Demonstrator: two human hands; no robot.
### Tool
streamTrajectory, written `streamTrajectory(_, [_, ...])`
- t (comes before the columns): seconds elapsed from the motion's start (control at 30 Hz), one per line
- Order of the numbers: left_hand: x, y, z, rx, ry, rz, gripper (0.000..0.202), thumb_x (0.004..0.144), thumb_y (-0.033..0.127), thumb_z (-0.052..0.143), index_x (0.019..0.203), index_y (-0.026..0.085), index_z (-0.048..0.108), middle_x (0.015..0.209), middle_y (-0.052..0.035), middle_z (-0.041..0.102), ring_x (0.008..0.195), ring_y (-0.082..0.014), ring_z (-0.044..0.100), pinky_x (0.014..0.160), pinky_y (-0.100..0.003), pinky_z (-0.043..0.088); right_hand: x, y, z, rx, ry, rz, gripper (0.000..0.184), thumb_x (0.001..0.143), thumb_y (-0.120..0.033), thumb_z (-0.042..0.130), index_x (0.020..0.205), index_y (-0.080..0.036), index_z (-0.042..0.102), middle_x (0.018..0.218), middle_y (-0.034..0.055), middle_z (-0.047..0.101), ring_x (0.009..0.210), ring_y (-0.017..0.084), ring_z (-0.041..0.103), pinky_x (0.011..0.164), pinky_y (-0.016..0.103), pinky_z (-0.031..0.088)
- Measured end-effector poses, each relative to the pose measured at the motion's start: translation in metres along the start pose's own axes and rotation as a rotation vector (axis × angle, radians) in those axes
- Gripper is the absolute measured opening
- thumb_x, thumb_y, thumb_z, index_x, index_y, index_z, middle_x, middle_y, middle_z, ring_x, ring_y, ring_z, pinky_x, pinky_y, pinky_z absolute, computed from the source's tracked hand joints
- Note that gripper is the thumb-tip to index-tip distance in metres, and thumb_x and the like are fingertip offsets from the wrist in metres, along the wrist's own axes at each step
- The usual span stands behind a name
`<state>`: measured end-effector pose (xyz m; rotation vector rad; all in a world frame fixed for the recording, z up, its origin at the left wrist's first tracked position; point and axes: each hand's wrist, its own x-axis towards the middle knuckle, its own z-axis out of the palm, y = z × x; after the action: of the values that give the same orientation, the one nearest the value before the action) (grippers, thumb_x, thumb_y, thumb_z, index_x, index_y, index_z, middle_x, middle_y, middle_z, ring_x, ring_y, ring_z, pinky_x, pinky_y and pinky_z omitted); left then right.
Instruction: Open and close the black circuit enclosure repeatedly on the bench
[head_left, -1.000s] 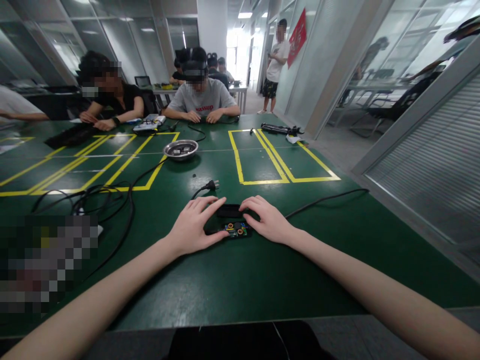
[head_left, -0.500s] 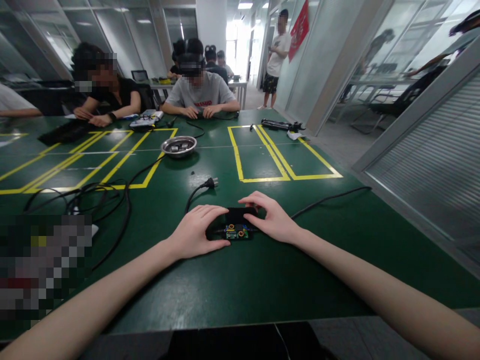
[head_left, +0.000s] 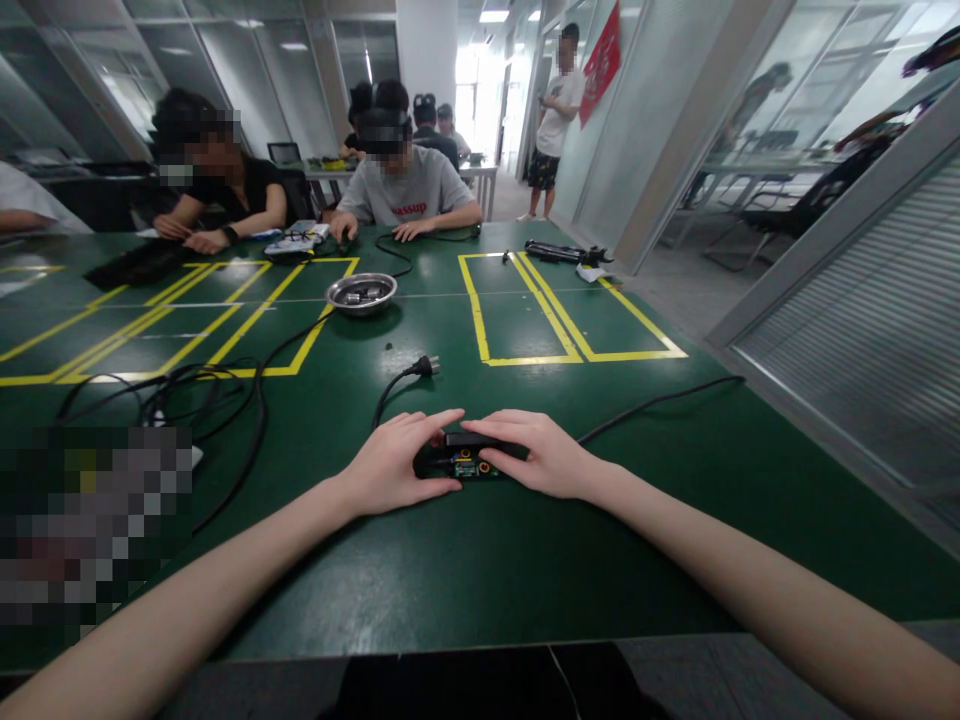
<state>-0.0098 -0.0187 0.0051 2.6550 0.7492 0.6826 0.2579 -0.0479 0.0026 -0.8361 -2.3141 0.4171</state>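
Note:
A small green circuit board (head_left: 466,468) with copper-coloured ring coils lies in an open black case on the table in front of me. My left hand (head_left: 390,465) curls round the left end of the case, thumb along its near side and index finger stretched over the far side. From the right, my right hand (head_left: 536,450) pinches a black cover (head_left: 463,440), which stands tilted over the board's far edge. My right fingers hide the case's right end. Behind my left hand, a black power plug (head_left: 426,367) rests on its cord.
A metal bowl (head_left: 361,293) with small metal parts stands farther back. Coiled black cables (head_left: 202,395) lie at left, another cable (head_left: 660,405) at right. Yellow tape (head_left: 532,362) marks the green table. A black folded stand (head_left: 566,252) lies at the far right. Co-workers sit opposite.
My right hand has brought the black cover down and nearer, so it now tilts against the board's far edge and hides part of it. My left hand stays almost in place.

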Motion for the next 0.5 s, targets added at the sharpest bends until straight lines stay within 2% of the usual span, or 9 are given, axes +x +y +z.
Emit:
streamTrajectory(0.1, [-0.0004, -0.0010, 0.0003, 0.013, -0.005, -0.001, 0.076, 0.084, 0.047, 0.081, 0.149, 0.021, 0.048, 0.104, -0.0065, 0.074, 0.096, -0.0248, 0.071, 0.091, -0.041, 0.056, -0.0007, -0.0025, -0.0038, -0.031, -0.052, -0.096, 0.032, 0.103, -0.026, 0.058, 0.133, -0.020, 0.069, 0.124, 0.0119, 0.074, 0.108, 0.022, 0.069, 0.091, 0.038, 0.058])
streamTrajectory(0.2, [0.0001, -0.0008, -0.0002, 0.026, -0.002, 0.022, 0.071, 0.086, 0.046, 0.080, 0.146, 0.020, 0.051, 0.101, -0.0059, 0.074, 0.094, -0.0239, 0.070, 0.092, -0.041, 0.056, -0.0002, -0.0049, -0.0036, -0.090, -0.064, -0.140, 0.031, 0.101, -0.028, 0.062, 0.129, -0.019, 0.071, 0.121, 0.0122, 0.074, 0.103, 0.023, 0.068, 0.087, 0.039, 0.058])
streamTrajectory(0.33, [0.0018, 0.0000, -0.0010, 0.029, 0.000, 0.058, 0.057, 0.088, 0.046, 0.077, 0.135, 0.019, 0.060, 0.098, -0.0064, 0.073, 0.090, -0.0230, 0.069, 0.085, -0.038, 0.056, 0.0014, -0.0066, -0.0016, -0.107, -0.042, -0.126, 0.029, 0.094, -0.026, 0.067, 0.122, -0.017, 0.071, 0.112, 0.0123, 0.075, 0.098, 0.024, 0.068, 0.084, 0.038, 0.058])
streamTrajectory(0.5, [0.0029, 0.0012, -0.0001, 0.002, -0.021, 0.080, 0.041, 0.092, 0.044, 0.073, 0.122, 0.018, 0.065, 0.102, -0.0089, 0.074, 0.093, -0.0240, 0.069, 0.083, -0.037, 0.055, 0.0025, -0.0091, -0.0041, -0.108, -0.099, -0.106, 0.030, 0.089, -0.025, 0.070, 0.118, -0.017, 0.068, 0.108, 0.0112, 0.073, 0.098, 0.024, 0.067, 0.084, 0.038, 0.056])
